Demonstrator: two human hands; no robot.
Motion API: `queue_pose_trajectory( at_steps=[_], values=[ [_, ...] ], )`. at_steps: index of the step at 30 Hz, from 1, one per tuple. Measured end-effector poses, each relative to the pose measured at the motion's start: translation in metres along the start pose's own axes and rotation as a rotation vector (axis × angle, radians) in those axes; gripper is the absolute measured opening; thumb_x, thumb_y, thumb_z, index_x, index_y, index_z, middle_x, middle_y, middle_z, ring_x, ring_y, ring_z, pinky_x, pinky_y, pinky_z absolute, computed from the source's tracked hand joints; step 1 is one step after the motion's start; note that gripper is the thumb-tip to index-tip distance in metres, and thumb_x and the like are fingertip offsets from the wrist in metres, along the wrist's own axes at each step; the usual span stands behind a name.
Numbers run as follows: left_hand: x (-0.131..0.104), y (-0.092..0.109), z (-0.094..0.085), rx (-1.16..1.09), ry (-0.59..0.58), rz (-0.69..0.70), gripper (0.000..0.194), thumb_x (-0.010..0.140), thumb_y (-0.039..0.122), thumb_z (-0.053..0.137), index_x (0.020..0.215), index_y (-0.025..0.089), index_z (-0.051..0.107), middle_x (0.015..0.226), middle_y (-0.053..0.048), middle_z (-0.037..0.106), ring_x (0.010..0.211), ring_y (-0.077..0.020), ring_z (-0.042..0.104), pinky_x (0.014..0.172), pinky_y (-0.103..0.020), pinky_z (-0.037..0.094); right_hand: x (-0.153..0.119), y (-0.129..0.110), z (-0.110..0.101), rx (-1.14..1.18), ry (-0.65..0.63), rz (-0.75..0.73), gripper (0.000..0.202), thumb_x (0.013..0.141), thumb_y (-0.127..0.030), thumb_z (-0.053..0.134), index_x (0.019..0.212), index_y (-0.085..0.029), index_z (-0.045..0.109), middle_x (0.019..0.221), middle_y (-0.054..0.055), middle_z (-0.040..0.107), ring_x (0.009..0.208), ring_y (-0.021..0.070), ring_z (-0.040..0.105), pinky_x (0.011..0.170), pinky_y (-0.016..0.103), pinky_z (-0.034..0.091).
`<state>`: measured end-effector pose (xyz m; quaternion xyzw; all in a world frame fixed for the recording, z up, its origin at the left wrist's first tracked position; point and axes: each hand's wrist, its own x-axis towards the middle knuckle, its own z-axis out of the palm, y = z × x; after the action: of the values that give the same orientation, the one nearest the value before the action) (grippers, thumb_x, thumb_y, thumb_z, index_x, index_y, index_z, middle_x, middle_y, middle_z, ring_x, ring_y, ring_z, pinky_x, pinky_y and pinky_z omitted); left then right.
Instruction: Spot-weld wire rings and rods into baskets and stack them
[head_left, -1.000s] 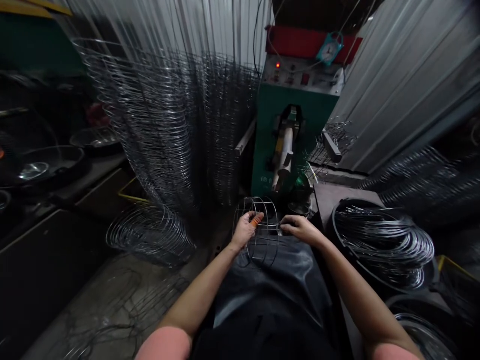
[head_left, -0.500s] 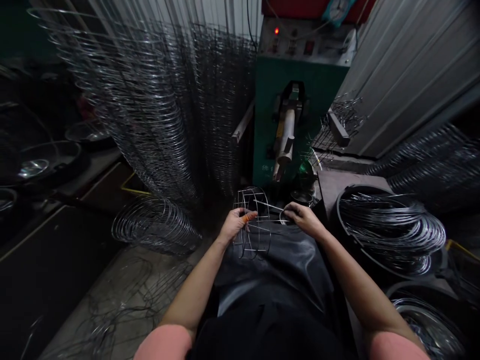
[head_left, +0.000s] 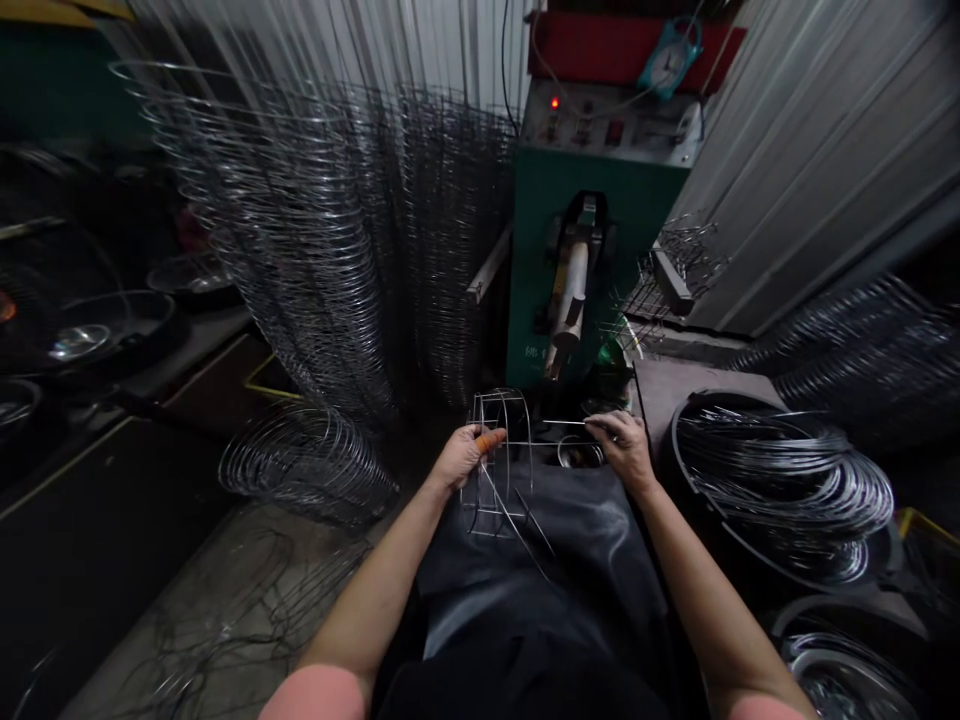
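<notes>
A small round wire frame [head_left: 531, 440] stands over the near edge of the dark apron on my lap. My left hand [head_left: 461, 455] is closed on its left side, an orange covering on one finger. To the right, my right hand [head_left: 624, 445] pinches a thin straight wire [head_left: 564, 422] that points left toward the frame. Loose wire ends [head_left: 525, 535] slant down over the apron [head_left: 592, 520]. Beyond the hands is a green machine [head_left: 540, 230] with a pale metal arm [head_left: 571, 280].
Tall stacks of wire rings [head_left: 315, 220] rise at the left, with a ring coil [head_left: 300, 460] below. At the right, a black tub [head_left: 679, 440] holds wire rings. A light bar [head_left: 489, 265] juts from the machine. Loose wires lie on the floor at the lower left.
My right hand has moved a little right, drawing the wire away from the frame. The frame has turned slightly, and loose wire ends now slant over the apron. The surroundings sit lower in view.
</notes>
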<state>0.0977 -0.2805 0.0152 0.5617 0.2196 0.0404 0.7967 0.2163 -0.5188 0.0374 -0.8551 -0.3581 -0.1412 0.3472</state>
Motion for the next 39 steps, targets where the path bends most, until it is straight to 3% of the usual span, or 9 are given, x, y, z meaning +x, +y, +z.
queue_pose_trajectory(
  at_steps=[7,14,23,31,39],
  values=[
    [0.020,0.014,0.013,-0.058,-0.014,-0.034,0.047,0.048,0.046,0.079,0.062,0.016,0.047,0.052,0.002,0.054,0.030,-0.0011,0.030,0.029,-0.017,0.016,0.008,0.006,0.019,0.082,-0.050,0.040,0.022,0.088,-0.037,0.046,0.084,-0.025,0.064,0.083,0.004,0.065,0.084,0.0218,0.057,0.080,0.037,0.031],
    [0.044,0.025,0.026,-0.070,-0.046,-0.069,0.048,0.048,0.045,0.080,0.061,0.017,0.043,0.051,0.003,0.053,0.030,-0.0005,0.029,0.031,-0.018,0.013,0.028,0.018,0.022,0.067,-0.025,0.041,0.023,0.088,-0.037,0.045,0.085,-0.024,0.063,0.082,0.004,0.065,0.083,0.0218,0.055,0.079,0.038,0.033],
    [0.075,0.024,0.036,-0.103,-0.043,-0.074,0.046,0.050,0.043,0.079,0.064,0.018,0.043,0.053,0.003,0.055,0.030,-0.0004,0.029,0.031,-0.017,0.013,0.049,0.042,0.024,0.051,-0.028,0.054,0.025,0.088,-0.040,0.045,0.084,-0.024,0.063,0.083,0.005,0.065,0.083,0.0227,0.056,0.079,0.039,0.035],
    [0.087,0.028,0.041,-0.136,-0.053,-0.062,0.045,0.049,0.041,0.080,0.064,0.017,0.045,0.050,0.006,0.048,0.032,0.0000,0.028,0.031,-0.017,0.012,0.060,0.058,0.021,0.159,-0.123,0.108,0.025,0.086,-0.042,0.047,0.083,-0.024,0.064,0.086,0.006,0.065,0.086,0.0227,0.057,0.078,0.037,0.041],
    [0.093,0.028,0.044,-0.135,-0.042,-0.077,0.048,0.047,0.043,0.081,0.063,0.017,0.044,0.049,0.006,0.047,0.032,-0.0003,0.028,0.032,-0.017,0.012,0.066,0.061,0.021,0.160,-0.136,0.075,0.024,0.086,-0.041,0.048,0.084,-0.023,0.063,0.085,0.006,0.064,0.085,0.0225,0.056,0.077,0.036,0.041]
  ],
)
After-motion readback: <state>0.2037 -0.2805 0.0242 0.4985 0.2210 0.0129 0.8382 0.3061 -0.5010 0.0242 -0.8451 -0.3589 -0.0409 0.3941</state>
